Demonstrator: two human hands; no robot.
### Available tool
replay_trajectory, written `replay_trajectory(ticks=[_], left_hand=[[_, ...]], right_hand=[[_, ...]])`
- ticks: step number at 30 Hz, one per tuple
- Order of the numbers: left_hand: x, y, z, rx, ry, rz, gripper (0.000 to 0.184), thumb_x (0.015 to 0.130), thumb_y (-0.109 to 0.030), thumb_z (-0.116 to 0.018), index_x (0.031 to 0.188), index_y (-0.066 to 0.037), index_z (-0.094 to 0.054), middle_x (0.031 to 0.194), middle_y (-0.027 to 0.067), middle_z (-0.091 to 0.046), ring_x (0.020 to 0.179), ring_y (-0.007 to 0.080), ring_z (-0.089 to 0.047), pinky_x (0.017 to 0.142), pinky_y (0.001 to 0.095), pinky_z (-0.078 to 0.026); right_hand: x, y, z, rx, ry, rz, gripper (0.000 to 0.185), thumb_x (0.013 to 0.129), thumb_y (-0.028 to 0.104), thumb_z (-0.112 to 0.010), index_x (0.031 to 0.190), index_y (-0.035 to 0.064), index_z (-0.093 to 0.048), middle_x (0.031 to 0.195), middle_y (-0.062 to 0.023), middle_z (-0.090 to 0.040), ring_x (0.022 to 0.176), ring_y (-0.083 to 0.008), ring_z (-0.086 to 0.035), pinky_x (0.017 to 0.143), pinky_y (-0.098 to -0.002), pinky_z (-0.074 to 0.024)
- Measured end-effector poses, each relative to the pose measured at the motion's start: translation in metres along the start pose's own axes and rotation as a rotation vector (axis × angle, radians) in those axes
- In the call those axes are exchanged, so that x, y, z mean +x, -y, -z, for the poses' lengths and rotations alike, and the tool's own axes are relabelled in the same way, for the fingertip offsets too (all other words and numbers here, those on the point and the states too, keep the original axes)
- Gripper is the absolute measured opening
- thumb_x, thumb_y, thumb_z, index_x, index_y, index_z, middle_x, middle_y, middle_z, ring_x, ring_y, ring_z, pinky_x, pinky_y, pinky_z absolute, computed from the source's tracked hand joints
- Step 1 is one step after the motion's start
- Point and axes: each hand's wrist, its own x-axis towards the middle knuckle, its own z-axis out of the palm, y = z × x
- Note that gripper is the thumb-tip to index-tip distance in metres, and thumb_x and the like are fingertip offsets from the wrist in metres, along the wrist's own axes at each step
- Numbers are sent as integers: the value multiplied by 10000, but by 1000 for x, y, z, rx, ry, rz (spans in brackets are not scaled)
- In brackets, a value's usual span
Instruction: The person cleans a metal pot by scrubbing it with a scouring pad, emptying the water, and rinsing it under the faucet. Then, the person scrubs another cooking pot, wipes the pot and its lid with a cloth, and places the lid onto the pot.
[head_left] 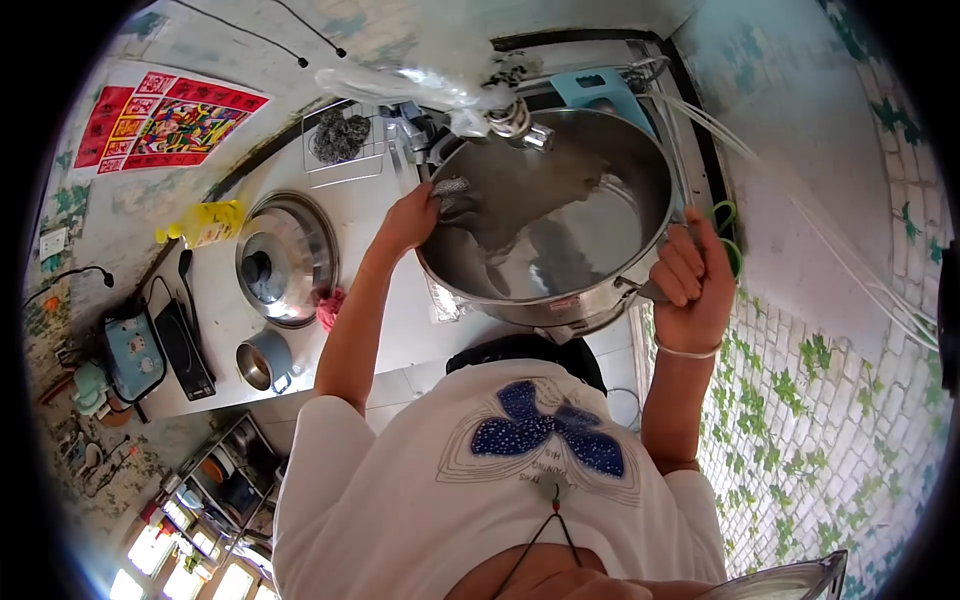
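A large steel pot [590, 250] is tilted under the tap [520, 125], its shiny inside facing up. My left hand [412, 215] is at the pot's left rim, closed on a grey cloth [458, 203] that lies against the inner wall. On the right side, my right hand [692, 268] has its fingers wrapped round the pot's handle. Murky grey patches show inside the pot, and I cannot make out whether they are water or reflection.
On the counter to the left are a glass lid [275, 265], a small blue pot [264, 361], a yellow bottle [205, 223] and a wire rack [345, 165] holding a scrubber. Behind the pot stands a light-blue board [590, 88]. White hoses [780, 165] run along the right.
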Motion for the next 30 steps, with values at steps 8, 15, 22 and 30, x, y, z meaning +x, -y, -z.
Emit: replay_trajectory(ticks=[8, 15, 22, 30], left_hand=[[0, -14, 9, -545, 247, 112, 243, 901, -187, -453, 1065, -24, -529, 890, 66, -557, 847, 142, -483, 761, 273, -402], [0, -30, -22, -876, 434, 263, 279, 896, -149, -433, 1142, -25, -476, 1000, 70, -546, 903, 127, -501, 778, 268, -426], [-3, -44, -93, -1344, 690, 259, 266, 922, -108, -410, 1177, -37, -435, 993, 70, -561, 805, 113, -567, 676, 249, -513], [-2, -66, -118, -1377, 862, 209, 259, 934, -134, -391, 1179, -59, -426, 958, 59, -574, 778, 86, -573, 634, 236, -515]], right_hand=[[10, 1, -75, 234, 412, 7, 280, 951, 124, -334, 1060, -130, -384, 683, -48, -338, 471, -94, -324, 372, -212, -303], [19, -12, -130, 14, 430, -87, 184, 922, 99, -390, 943, -65, -472, 668, -30, -348, 497, -84, -335, 430, -212, -323], [39, -38, -150, -319, 319, -25, 146, 891, 81, -457, 757, 40, -416, 684, -25, -372, 517, -74, -312, 458, -212, -282], [41, -46, -153, -441, 307, 25, 94, 925, 48, -397, 918, -30, -449, 706, -25, -353, 531, -69, -316, 454, -196, -309]])
